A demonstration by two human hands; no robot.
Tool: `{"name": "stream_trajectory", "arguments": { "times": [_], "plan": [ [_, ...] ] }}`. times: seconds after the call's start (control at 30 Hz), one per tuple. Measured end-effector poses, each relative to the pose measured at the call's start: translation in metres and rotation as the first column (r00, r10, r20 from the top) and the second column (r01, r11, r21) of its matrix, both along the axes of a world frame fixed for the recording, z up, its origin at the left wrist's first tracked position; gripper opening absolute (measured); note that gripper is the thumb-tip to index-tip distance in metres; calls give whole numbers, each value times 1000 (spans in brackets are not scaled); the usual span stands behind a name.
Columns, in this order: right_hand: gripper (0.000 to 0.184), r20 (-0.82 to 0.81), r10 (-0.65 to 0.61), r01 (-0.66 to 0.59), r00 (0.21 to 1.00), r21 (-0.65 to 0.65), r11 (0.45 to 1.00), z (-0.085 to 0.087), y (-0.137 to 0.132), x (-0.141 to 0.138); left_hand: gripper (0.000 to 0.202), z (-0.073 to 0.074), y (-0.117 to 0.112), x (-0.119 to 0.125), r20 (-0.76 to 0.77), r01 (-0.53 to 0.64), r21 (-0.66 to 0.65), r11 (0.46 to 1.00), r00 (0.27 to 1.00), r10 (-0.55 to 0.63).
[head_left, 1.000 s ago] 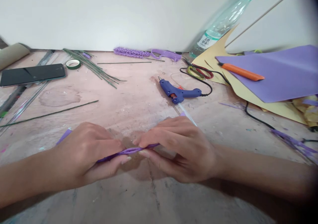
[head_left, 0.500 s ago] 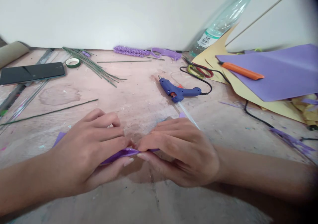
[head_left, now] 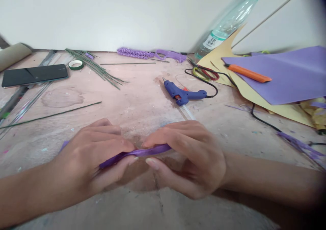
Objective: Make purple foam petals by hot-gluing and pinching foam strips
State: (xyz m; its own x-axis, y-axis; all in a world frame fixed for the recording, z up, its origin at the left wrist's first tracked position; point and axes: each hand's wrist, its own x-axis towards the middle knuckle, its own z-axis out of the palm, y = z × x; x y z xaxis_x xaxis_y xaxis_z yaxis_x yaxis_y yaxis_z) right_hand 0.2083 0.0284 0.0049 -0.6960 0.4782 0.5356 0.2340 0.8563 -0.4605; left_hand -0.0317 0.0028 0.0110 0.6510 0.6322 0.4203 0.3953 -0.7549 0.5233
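Observation:
A narrow folded strip of purple foam sheet (head_left: 152, 151) runs between my two hands, low over the table. My left hand (head_left: 86, 155) pinches its left part between thumb and fingers, with a purple corner showing beyond the knuckles. My right hand (head_left: 189, 155) has its fingers curled over the strip's right part. Its thumb has come away from the strip's lower edge, leaving a small gap. The strip's right end is hidden behind the right fingers.
Beyond my hands lies a blue glue gun (head_left: 182, 93) with a clear stick. A phone (head_left: 35, 75), green tape roll (head_left: 75, 65) and green wire stems (head_left: 96, 68) lie left. At right are purple sheet (head_left: 285, 70), orange cutter (head_left: 248, 73), scissors (head_left: 203, 73) and a bottle (head_left: 229, 22).
My right thumb has dropped away from the strip and the right fingers have shifted, showing more of the strip. My left hand still pinches it.

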Motion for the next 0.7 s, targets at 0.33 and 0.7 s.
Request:
{"name": "stream_trajectory", "arguments": {
  "times": [0.33,0.7],
  "plan": [
    [9,-10,-1,1,1000,-27,1000,-1,-5,-4,25,1,-4,0,-23,0,-31,1000,1000,0],
    [13,16,-16,14,1000,100,995,3,-3,-1,5,-2,-5,-3,-13,-55,61,997,998,56]
  ]
}}
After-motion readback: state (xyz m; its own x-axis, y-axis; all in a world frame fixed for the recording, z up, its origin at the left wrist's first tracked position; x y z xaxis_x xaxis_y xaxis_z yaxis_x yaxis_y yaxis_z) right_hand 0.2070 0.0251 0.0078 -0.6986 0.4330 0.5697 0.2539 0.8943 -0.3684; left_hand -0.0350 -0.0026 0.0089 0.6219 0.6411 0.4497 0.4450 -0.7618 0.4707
